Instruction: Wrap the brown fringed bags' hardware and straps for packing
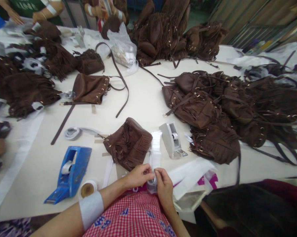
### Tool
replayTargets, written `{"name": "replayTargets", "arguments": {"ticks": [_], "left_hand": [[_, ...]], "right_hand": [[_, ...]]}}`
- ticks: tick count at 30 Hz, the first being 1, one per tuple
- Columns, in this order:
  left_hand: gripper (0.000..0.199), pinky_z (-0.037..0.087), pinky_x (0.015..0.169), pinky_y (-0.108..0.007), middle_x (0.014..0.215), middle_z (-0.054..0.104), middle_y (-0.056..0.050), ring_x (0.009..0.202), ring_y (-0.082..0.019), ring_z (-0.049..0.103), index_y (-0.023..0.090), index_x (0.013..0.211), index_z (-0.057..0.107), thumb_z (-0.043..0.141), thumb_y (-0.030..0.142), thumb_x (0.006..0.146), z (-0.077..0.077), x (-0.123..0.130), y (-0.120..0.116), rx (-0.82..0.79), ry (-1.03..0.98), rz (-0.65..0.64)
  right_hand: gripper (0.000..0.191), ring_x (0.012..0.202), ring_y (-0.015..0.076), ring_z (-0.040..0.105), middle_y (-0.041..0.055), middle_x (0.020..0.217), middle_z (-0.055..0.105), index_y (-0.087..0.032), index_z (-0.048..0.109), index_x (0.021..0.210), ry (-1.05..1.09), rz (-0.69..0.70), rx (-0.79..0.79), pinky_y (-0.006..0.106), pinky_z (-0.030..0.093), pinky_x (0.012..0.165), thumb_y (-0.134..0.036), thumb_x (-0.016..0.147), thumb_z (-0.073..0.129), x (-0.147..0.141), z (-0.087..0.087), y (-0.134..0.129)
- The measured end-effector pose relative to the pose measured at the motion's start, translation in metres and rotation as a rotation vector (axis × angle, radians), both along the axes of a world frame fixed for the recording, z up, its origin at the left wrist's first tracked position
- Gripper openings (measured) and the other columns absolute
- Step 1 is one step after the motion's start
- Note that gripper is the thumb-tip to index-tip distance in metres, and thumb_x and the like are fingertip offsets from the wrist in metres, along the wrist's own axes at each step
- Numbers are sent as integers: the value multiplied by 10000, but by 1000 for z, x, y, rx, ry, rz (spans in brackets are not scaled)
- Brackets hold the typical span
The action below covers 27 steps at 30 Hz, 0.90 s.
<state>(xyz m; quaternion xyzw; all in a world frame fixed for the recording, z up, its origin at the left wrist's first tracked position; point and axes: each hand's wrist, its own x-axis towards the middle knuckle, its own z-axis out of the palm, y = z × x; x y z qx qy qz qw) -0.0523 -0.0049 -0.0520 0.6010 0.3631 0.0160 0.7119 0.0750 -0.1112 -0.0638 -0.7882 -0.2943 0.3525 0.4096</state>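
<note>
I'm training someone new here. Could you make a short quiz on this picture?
1. What colour is the tape dispenser nearest the pale forearm band: A) grey; B) blue; C) red?
2. True or false: the wearer's hands are spread wide apart.
3. Complete: the band wraps the wearer's ____ forearm.

Key: 1. B; 2. False: left hand and right hand are close together, near a fringed bag; 3. left.

Whatever lies between the fingers (162, 175) is too small to tell.

Tabletop (143, 102) bright, softly lit — lower right dark — edges blurred, stretched.
</note>
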Motion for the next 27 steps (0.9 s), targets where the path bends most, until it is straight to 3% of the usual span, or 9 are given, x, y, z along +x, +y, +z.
{"name": "replayTargets", "arguments": {"ticks": [4,10,20,24,27], "left_hand": [[476,463,718,-233,986,602,14,838,-151,588,207,1078,572,733,189,631,8,-13,2,-81,-158,-44],[281,450,707,-234,926,543,3,807,-146,547,186,926,536,648,135,674,-1,-12,-10,-2,-159,78],[236,382,635,-205,763,518,41,697,-121,482,184,824,573,523,55,632,-6,-13,3,28,-133,-29],[249,329,541,-199,634,466,74,565,-102,428,186,826,557,513,54,619,-3,-11,5,10,-93,-65],[210,317,545,-206,633,460,74,576,-105,420,190,802,530,526,73,628,0,-6,0,33,-52,-21]], "right_hand": [[308,752,220,594,50,812,676,-182,628,867,-27,-125,3,312,469,697,-461,850,499,3,-7,3],[290,758,210,584,38,800,664,-186,618,866,-50,-184,46,306,464,720,-448,868,495,-5,-7,10],[222,775,194,615,26,788,682,-198,685,814,-36,66,139,276,479,726,-373,859,555,1,-1,6],[230,780,194,615,34,805,684,-197,674,816,-67,45,134,280,479,731,-361,874,524,0,-4,5],[235,789,200,615,39,810,685,-196,665,825,-90,15,124,287,478,736,-365,882,513,-4,-4,6]]}}
